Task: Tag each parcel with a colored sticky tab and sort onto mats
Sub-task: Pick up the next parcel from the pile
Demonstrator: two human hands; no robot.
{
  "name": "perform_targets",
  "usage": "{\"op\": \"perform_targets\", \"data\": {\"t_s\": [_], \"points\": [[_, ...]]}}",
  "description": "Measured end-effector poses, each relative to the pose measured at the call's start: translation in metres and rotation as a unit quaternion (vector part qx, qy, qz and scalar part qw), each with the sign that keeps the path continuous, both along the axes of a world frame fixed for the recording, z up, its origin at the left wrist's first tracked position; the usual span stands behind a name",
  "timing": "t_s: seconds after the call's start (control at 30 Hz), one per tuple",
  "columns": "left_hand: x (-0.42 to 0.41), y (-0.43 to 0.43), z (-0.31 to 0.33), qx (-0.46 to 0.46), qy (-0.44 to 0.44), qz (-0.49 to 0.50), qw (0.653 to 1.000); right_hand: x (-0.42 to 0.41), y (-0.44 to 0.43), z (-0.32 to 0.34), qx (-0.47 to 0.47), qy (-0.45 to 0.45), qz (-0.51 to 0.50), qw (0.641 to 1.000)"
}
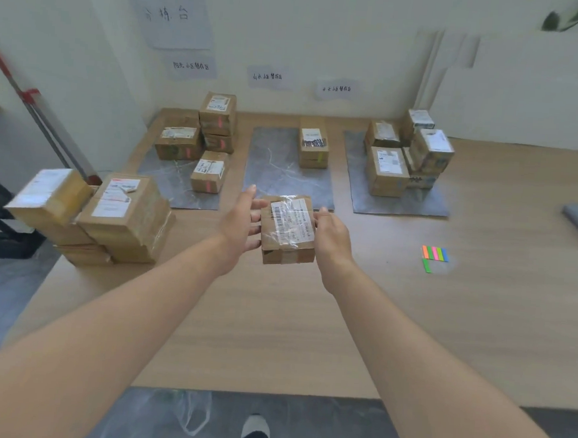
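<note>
Parcel [288, 227], seemingly untagged, was pressed by the straight fingers of the left hand [241, 224] and gripped by the right hand [332, 234]; the next move probably called for the tabs [434, 254] at right.

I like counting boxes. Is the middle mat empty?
No, parcels stand stacked at the far end of the middle mat.

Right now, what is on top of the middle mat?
On the mat, one brown parcel, perhaps two stacked, stands at the far right; the rest shows bare. The held parcel and left hand cover its near edge.
</note>
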State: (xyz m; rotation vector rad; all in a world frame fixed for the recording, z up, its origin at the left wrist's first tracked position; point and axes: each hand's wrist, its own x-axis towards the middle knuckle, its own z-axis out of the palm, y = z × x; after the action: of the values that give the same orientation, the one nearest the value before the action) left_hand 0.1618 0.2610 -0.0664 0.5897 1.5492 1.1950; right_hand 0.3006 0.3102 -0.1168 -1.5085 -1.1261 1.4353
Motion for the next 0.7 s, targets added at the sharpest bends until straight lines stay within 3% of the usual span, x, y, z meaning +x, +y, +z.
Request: {"op": "perform_targets", "data": {"t_s": [0.43,0.7], "points": [[-0.028,0.068,-0.067,-0.056,-0.033,-0.074,0.995,-0.021,0.047,-0.061,-0.025,-0.063,-0.084,0.994],[-0.035,0.086,-0.120,-0.092,-0.042,-0.092,0.991,-0.026,0.056,-0.111,-0.079,-0.056,-0.102,0.990]]}}
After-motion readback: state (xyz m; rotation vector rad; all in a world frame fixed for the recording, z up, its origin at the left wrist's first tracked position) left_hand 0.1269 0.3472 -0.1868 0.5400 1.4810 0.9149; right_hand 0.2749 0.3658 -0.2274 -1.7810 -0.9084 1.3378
